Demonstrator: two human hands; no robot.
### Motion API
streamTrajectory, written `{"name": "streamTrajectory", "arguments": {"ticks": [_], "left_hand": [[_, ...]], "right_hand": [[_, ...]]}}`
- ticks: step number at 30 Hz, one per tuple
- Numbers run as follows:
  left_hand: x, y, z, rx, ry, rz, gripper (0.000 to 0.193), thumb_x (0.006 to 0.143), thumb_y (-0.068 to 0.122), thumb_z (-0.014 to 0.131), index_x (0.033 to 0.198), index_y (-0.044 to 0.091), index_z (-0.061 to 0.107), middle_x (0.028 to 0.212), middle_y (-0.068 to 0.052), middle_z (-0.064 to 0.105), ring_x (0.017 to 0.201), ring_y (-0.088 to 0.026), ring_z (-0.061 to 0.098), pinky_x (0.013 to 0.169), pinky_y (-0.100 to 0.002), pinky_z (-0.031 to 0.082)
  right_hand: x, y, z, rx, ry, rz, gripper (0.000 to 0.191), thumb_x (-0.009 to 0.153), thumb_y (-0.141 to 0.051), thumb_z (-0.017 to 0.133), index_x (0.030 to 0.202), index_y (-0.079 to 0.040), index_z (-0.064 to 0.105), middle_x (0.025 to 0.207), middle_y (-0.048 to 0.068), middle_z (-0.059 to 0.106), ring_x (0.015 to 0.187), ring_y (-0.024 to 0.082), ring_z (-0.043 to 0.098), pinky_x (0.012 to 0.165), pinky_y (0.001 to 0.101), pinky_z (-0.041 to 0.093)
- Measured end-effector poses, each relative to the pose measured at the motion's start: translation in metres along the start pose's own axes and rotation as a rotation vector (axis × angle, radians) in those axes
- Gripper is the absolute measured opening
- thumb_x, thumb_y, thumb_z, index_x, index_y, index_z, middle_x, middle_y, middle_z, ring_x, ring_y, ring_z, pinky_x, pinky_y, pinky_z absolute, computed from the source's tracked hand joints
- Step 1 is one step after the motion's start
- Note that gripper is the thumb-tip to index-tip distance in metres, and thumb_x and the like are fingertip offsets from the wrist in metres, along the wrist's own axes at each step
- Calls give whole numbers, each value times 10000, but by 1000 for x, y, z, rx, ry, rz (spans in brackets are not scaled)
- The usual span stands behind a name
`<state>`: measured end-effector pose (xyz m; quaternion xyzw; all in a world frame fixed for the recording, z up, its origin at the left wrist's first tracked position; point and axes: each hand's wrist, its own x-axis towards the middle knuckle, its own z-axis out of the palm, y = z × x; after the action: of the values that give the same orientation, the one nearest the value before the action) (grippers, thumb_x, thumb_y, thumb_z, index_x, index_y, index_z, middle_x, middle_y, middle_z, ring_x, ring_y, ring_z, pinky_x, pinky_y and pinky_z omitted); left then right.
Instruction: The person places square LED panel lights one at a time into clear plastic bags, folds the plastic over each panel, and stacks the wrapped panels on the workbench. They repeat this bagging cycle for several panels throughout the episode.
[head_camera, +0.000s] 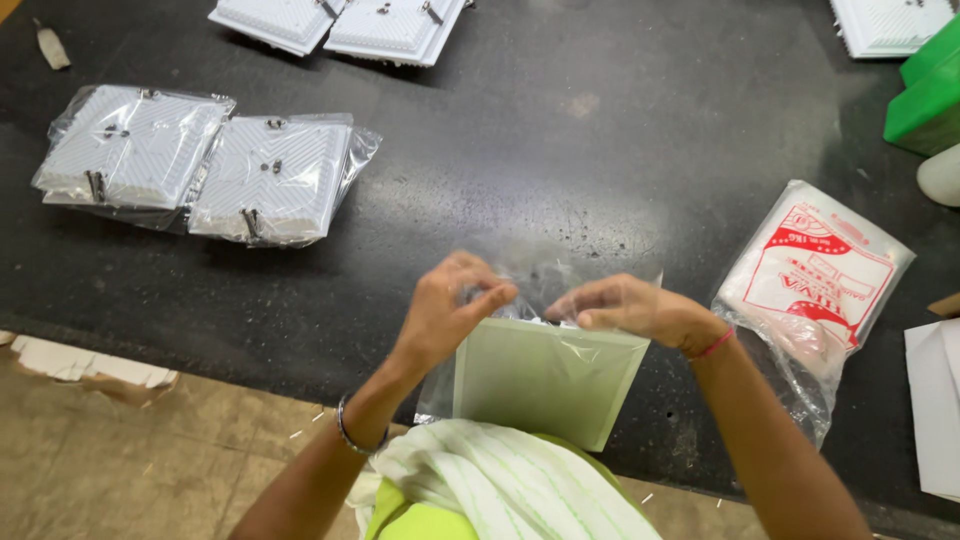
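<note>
A pale square panel (545, 380) stands partly inside a clear plastic bag (540, 275) at the near edge of the black table (560, 140). My left hand (450, 305) pinches the bag's open top on the left side. Opposite it, my right hand (635, 308) grips the same top edge. The bag's upper part is crumpled between the two hands. The panel's lower edge rests against the white striped cloth (500, 475) on my lap.
Two white square panels in clear bags (205, 165) lie at the left. Unbagged white panels (340, 25) sit at the far edge, another (890, 22) at the far right. A packet of clear bags with red print (815, 275) lies at the right, beside green boxes (925, 95).
</note>
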<state>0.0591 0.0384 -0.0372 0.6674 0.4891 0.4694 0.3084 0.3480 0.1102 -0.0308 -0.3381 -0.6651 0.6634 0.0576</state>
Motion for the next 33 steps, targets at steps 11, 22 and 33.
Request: {"name": "streamTrajectory", "arguments": {"ticks": [11,22,33], "left_hand": [[30,56,12,160,-225,-109,196,866,195,779,921,42,670,844,-54,706,703,-152,684,652,-327,571],[33,31,9,-42,-716,-74,317,848,42,730,1165,49,729,1039,-72,785,987,-176,763,893,-294,583],[34,41,29,153,-342,242,401,617,48,866,944,32,633,929,-95,679,854,-287,676,742,-393,548]], "right_hand": [[3,-16,22,-346,146,-78,343,838,-281,780,1089,-47,790,892,27,792,787,69,666,739,270,555],[-2,25,22,-23,198,-84,304,964,-274,632,1022,-26,800,846,-7,759,735,66,632,638,260,540],[2,50,9,50,87,-159,392,994,-355,658,1115,6,750,978,30,743,871,73,643,753,266,553]]}}
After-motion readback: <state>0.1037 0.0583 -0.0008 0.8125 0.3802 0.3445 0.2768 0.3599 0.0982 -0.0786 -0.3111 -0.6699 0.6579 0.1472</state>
